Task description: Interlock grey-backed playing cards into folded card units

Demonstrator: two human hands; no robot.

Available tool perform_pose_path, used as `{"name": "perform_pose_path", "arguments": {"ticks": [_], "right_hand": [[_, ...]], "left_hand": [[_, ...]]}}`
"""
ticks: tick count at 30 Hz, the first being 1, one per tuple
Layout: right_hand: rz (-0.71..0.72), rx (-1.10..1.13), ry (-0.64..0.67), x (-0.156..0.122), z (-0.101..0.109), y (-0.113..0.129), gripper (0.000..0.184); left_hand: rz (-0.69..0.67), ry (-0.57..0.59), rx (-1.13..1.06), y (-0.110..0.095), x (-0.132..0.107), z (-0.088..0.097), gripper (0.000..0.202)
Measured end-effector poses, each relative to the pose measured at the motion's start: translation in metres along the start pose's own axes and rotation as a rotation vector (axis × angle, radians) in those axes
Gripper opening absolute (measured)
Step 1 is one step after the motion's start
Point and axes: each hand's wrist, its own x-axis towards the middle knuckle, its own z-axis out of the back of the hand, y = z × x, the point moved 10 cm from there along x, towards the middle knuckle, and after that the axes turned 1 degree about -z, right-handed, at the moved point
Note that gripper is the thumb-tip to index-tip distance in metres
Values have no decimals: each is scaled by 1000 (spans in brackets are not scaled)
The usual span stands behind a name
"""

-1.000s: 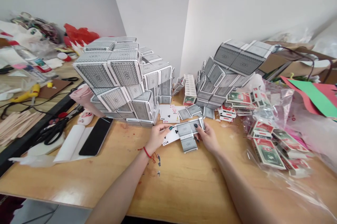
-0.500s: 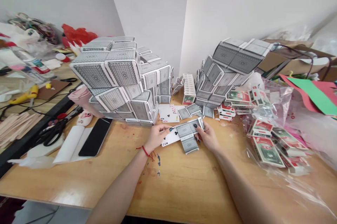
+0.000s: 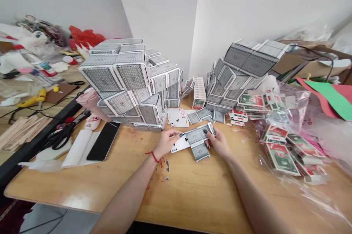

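Both my hands rest on the wooden table (image 3: 192,193) around a small piece made of grey-backed playing cards (image 3: 198,137). My left hand (image 3: 166,141) pinches a face-up two of clubs (image 3: 180,145) that joins the piece at its left end. My right hand (image 3: 218,142) grips the piece's right end, fingers curled round it. A folded grey-backed card (image 3: 202,151) hangs from the piece toward me. Behind the hands lie loose face-up cards (image 3: 178,117) and a few grey-backed ones (image 3: 205,115).
Two tall piles of card-built blocks stand at the back, one at the left (image 3: 129,84) and one at the right (image 3: 236,73). A black phone (image 3: 103,146), scissors (image 3: 62,135) and white paper lie at the left. Boxed card packs in plastic (image 3: 286,149) crowd the right.
My hands and the card piece have kept their hold and place; only the camera has shifted slightly.
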Motion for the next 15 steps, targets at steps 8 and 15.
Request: {"name": "perform_pose_path", "arguments": {"ticks": [8,15], "right_hand": [[6,0,-48,-2,3,0,28],[12,81,-120,1,9,-3,30]], "left_hand": [[-2,-27,-18,5,1,-2,21],[15,-40,-74,3,2,-1,23]]}}
